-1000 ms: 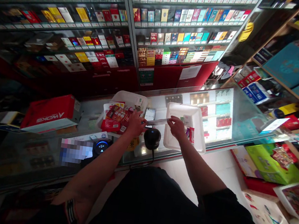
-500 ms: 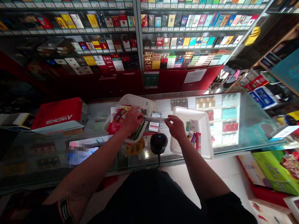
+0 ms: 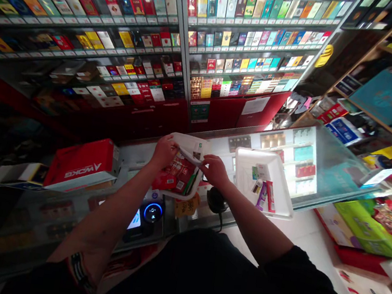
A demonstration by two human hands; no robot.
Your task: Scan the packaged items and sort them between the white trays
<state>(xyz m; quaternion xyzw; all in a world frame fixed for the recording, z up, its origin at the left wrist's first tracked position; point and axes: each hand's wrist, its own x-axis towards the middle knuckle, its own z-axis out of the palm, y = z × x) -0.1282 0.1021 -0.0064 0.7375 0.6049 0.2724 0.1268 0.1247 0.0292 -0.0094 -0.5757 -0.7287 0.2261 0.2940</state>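
Paper slip (image 3: 190,153), white with some print, stretched between both hands over a white tray on the glass counter (image 3: 327,168).

From the left: a red box (image 3: 82,164) lies on the counter. The left hand (image 3: 163,152) has its fingers closed in a pinch on the slip's left end. Below it sits the left tray (image 3: 174,195), full of red packets (image 3: 177,172). The right hand (image 3: 214,170) has its fingers closed on the other end. A black scanner (image 3: 216,201) stands under that wrist, and a second white tray (image 3: 247,170) holding a few small packs lies further right.
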